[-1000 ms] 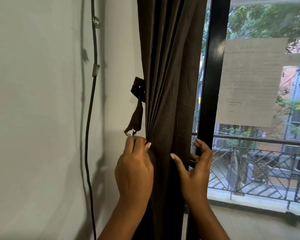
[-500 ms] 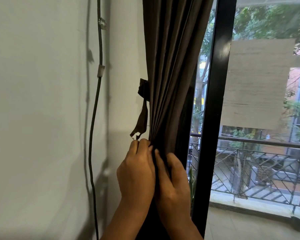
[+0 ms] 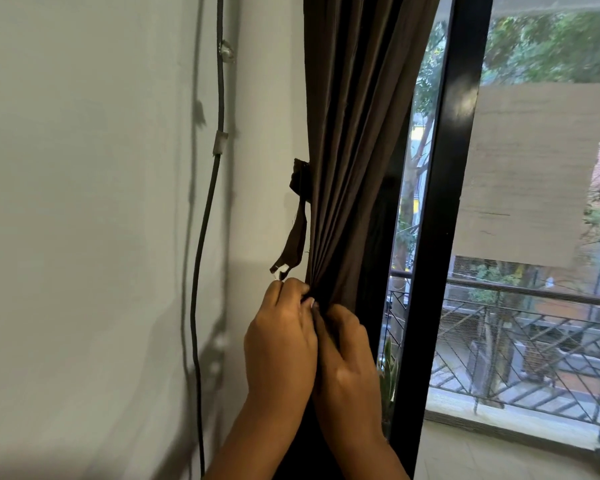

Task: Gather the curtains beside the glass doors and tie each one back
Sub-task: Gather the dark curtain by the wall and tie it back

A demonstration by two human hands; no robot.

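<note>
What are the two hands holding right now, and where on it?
Both the left hand and right hand grip the brown curtain, bunching its gathered folds just below the loose tie-back strap, which neither holds.

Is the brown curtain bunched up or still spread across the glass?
Bunched: the curtain narrows into tight pleats where the left hand and right hand grip it.

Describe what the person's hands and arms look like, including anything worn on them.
Both arms are bare up to the bottom edge of the head view: no sleeves, watch, bracelets or gloves show. The left hand and right hand show no rings on the visible parts. One short, pale, unpainted fingernail shows on the left hand.
</note>
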